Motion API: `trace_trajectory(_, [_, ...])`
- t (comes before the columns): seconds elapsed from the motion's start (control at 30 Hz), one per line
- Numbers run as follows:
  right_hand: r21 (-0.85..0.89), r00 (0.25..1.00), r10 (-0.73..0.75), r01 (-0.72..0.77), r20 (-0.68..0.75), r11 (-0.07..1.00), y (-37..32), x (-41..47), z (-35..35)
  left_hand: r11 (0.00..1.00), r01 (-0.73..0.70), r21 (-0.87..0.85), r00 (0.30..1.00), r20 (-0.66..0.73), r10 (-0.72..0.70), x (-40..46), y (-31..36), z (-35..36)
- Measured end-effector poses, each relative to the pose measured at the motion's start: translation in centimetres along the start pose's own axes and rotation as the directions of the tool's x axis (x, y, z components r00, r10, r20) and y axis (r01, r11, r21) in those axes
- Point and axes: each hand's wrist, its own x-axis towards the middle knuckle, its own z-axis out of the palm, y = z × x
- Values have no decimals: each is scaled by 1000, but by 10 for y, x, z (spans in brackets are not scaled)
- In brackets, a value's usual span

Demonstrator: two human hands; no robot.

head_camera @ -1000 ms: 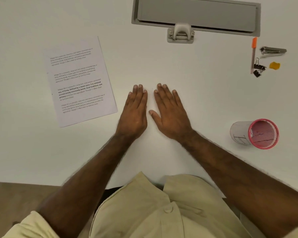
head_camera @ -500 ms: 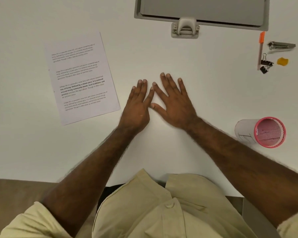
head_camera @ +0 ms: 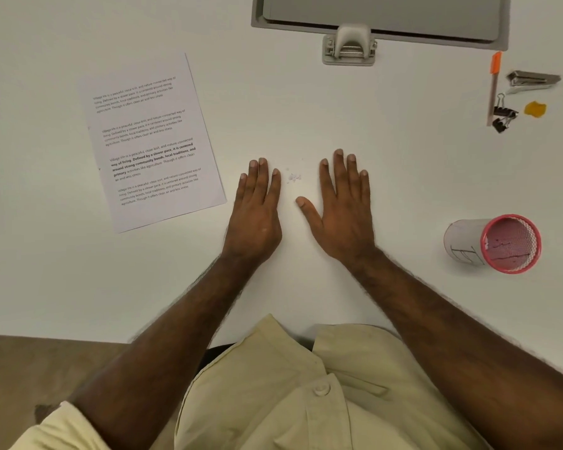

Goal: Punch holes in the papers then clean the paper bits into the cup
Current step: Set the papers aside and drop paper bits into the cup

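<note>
The paper bits [head_camera: 294, 177] lie in a small white cluster on the tabletop [head_camera: 338, 108] between the two hands, a little toward 12 o'clock from the gap, level with the fingertips and touching neither. The left hand [head_camera: 255, 211] lies flat, palm down, fingers straight and close together; the right hand [head_camera: 342, 209] lies flat too, fingers straight and thumb spread toward the left one — neither holds anything. The papers [head_camera: 150, 141] lie at about 10 o'clock from the left hand, just beside it but apart, turned slightly askew. The cup [head_camera: 493, 243] lies on its side at 3 o'clock from the right hand, well apart, its mouth facing away from the hands. The hole punch [head_camera: 350, 43] stands at 12 o'clock, far from both hands.

The tabletop is plain white, with a grey recessed panel [head_camera: 381, 17] at its far edge; brown floor [head_camera: 30, 362] shows at 7 o'clock.

The bits are tiny, pale, hard to make out against the white. The papers carry four blocks of printed text. The cup is pink mesh — wrapped in white paper with a black mark
</note>
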Motion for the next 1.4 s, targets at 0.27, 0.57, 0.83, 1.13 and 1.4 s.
trace_trajectory(0.27, [-50, 989, -150, 150, 0, 987, -15, 19, 4, 997, -57, -54, 998, 17, 58, 19, -7, -5])
trace_trajectory(0.57, [128, 990, -140, 139, -3, 982, -12, 15, -10, 995, -71, -64, 995, 61, 74, 12, -3, -8])
trace_trajectory(0.83, [68, 977, -203, 199, 58, 978, -17, 13, -11, 998, -43, -56, 994, 102, 48, 9, -3, -11])
trace_trajectory(1.13, [48, 998, -62, 61, 28, 997, -8, -15, -15, 1000, -6, -31, 1000, 30, 7, -21, 1, 1])
trace_trajectory(1.4, [-56, 989, -42, 51, 139, 997, -30, -13, -14, 1000, -9, 9, 1000, 25, 9, -11, 3, 6])
